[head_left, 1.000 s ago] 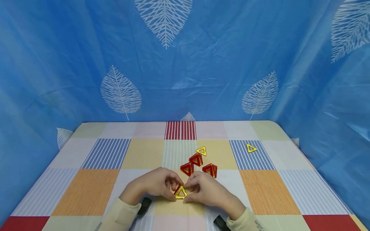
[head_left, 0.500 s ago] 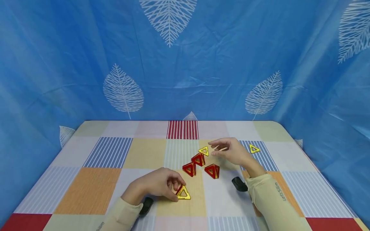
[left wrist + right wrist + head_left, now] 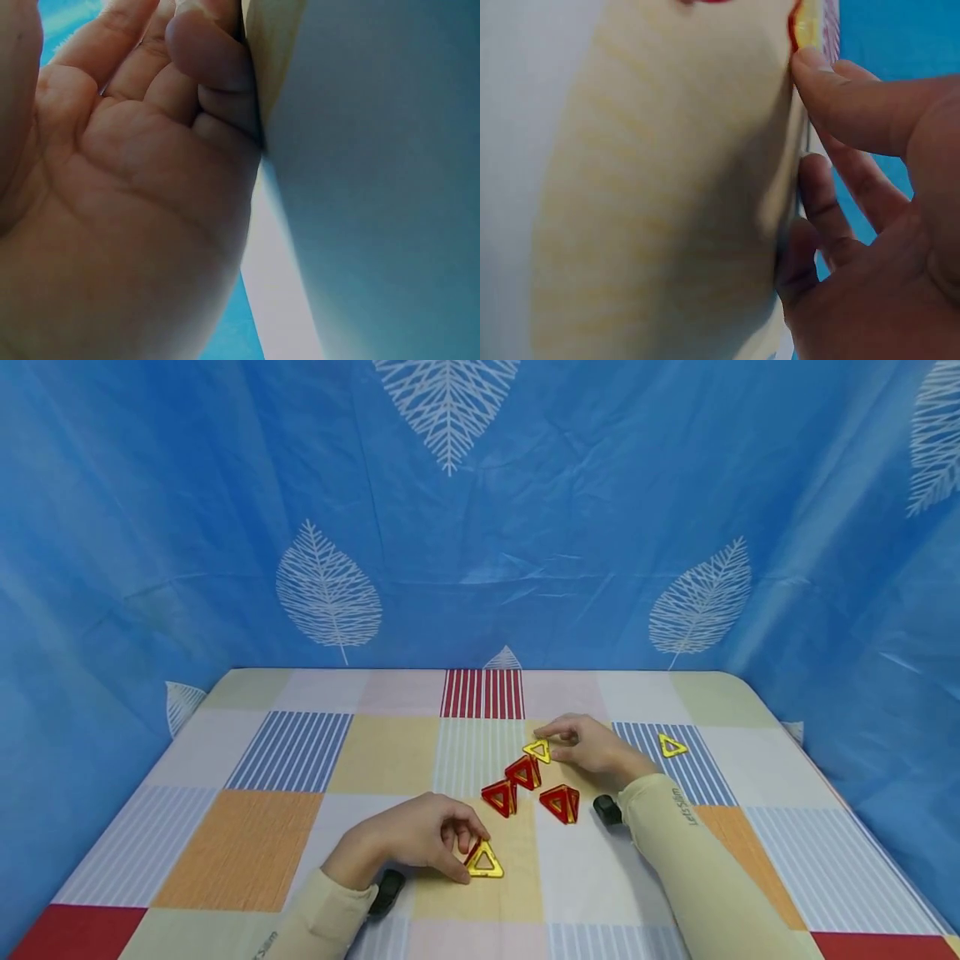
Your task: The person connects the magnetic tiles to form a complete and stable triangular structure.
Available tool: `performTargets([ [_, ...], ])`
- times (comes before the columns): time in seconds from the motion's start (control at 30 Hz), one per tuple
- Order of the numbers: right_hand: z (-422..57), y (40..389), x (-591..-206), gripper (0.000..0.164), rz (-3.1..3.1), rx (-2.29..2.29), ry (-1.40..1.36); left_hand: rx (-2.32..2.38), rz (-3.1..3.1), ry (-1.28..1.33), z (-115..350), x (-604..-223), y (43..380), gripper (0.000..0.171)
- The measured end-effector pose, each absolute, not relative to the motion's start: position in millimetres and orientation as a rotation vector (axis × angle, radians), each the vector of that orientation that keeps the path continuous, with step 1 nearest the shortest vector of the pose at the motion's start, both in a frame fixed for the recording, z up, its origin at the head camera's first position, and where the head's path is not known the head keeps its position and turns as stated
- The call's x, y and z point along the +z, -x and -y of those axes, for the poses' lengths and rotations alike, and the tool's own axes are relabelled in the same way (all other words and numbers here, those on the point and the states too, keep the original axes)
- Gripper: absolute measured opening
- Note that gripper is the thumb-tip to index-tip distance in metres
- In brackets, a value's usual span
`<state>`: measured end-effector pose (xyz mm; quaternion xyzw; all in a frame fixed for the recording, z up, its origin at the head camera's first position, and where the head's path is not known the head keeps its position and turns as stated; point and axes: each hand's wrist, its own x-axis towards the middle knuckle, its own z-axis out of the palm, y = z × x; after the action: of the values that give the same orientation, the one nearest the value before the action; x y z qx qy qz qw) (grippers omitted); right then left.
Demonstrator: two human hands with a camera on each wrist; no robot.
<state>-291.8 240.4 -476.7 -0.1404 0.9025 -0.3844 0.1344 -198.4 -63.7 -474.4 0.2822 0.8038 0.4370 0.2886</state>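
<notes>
My left hand [image 3: 416, 839] holds a small triangle build near the front of the table, thumb and a fingertip at its left corners. A yellow magnetic triangle tile [image 3: 491, 871] faces the front of it, and a strip of red shows behind. My right hand [image 3: 588, 745] reaches farther back and pinches another yellow triangle tile [image 3: 544, 757] between thumb and forefinger. In the right wrist view the thumb [image 3: 855, 105] meets a yellow and red edge. The left wrist view shows the palm [image 3: 135, 187] and curled fingers, with the tiles hidden.
Red and yellow triangle pyramids stand between the hands: one at the left [image 3: 496, 797], one behind it [image 3: 520, 772], one at the right [image 3: 555, 802]. A lone yellow triangle tile [image 3: 672, 746] lies at the back right. A blue curtain [image 3: 480, 568] hangs behind the patchwork tablecloth [image 3: 262, 852].
My right hand has left the front build, swung out to the back right, then come in to the yellow tile behind the pyramids. My left hand has stayed at the build.
</notes>
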Motion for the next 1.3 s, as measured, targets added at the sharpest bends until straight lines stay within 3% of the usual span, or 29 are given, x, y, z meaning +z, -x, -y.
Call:
performTargets([
  [0.43, -245, 292, -484, 0.024, -2.688, -1.039, 0.517, 1.173, -2.146, -0.767, 63, -474, 198, 0.036],
  [0.7, -257, 287, -481, 0.03, -2.692, -1.181, 0.35, 1.176, -2.14, -0.782, 64, -475, 198, 0.036],
  [0.97, -265, 273, -470, 0.038, -2.565, -1.505, 0.321, 1.185, -2.135, -0.775, 65, -474, 196, 0.036],
  [1.3, -261, 247, -455, 0.027, -2.522, -1.606, 0.465, 1.179, -2.147, -0.786, 65, -474, 196, 0.036],
])
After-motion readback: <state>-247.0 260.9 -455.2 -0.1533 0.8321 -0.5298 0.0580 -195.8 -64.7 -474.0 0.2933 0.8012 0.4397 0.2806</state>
